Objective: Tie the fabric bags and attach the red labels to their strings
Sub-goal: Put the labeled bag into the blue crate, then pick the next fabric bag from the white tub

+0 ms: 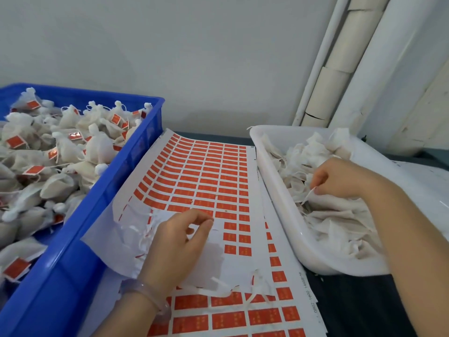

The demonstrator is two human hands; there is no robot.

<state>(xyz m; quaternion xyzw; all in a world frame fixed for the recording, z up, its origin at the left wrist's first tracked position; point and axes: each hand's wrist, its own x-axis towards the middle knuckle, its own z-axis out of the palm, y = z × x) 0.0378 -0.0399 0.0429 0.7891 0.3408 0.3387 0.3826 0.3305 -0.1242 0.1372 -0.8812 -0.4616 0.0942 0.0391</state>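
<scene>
White string [308, 195] sits pinched between the thumb and forefinger of my right hand [340, 178], which reaches into the white tray [267, 183] of untied fabric bags [337, 217] at the right of the frame. My left hand [177, 242] is over the sheet of red labels [206, 181] at centre, fingers loosely curled and holding nothing. Tied, labelled bags [97, 147] fill the blue crate [131, 171] at left. Underneath is a dark table [352, 302], with a pale wall [194, 57] behind.

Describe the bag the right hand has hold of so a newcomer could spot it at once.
Look in the white tub on the right, beside the sheet of red labels. Among the loose bags there, it is the one just under the right hand, the only bag whose string is pinched between fingers.
</scene>
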